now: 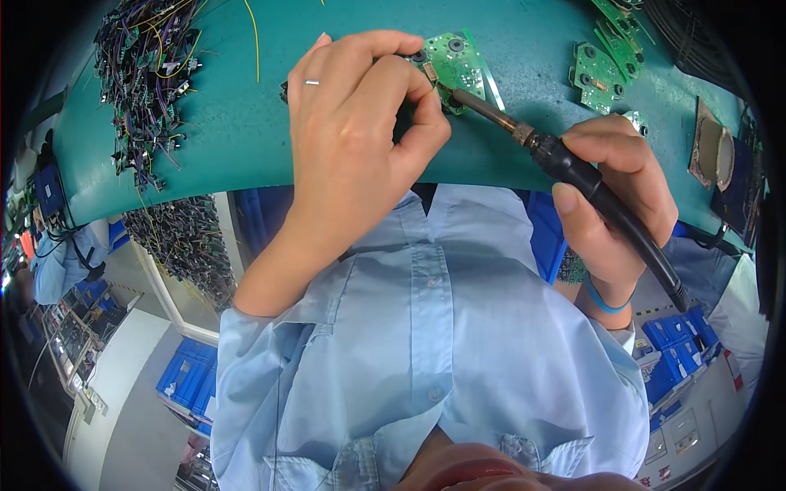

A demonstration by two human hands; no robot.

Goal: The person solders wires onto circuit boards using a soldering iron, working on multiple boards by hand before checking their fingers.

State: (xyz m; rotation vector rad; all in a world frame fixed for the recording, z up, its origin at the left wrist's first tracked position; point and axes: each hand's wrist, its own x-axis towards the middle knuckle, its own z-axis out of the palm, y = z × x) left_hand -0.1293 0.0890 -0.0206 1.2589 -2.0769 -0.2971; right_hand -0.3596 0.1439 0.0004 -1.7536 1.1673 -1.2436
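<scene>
A green circuit board (468, 69) with dark round parts lies on the green bench mat. My left hand (348, 123) is at its left side, thumb and index finger pinched together by the board's edge. What they pinch is hidden behind the fingers; another fingertip reaches the board's upper left. In my right hand (618, 176) is a soldering iron (566, 159), gripped by its black handle like a pen. The iron slants to the upper left, and its tip meets the board close to my left fingertips. Whether the tip touches a joint is too small to tell.
Wired connectors (147, 90) lie heaped at the left, with a loose yellow wire (255, 41) beside them. More green boards (602, 74) overlap at the upper right. A brown pad holder (711, 147) stands at the right edge. Below the bench, a white-framed tray (168, 286) bears more wired parts.
</scene>
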